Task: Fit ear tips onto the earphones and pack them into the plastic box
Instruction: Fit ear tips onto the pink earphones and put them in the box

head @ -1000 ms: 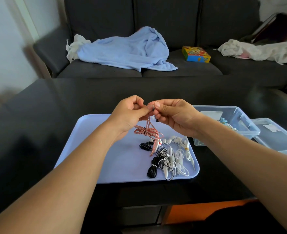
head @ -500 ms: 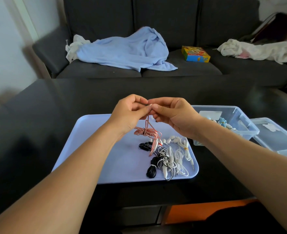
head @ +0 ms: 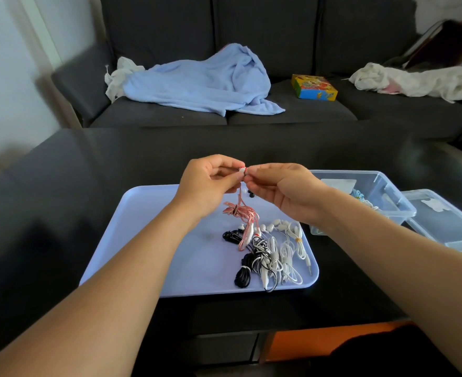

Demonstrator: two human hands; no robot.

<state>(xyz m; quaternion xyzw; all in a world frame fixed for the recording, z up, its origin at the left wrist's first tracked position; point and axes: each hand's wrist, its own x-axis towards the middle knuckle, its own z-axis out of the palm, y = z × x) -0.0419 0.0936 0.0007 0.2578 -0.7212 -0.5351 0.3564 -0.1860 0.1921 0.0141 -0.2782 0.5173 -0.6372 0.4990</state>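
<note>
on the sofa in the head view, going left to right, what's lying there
white cloth → light blue blanket → colourful box → white fabric pile → dark bag at the far right edge

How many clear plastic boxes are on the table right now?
2. One box sits right of the tray, behind the right hand; another lies beside it at the frame's right edge, partly cut off.
</note>
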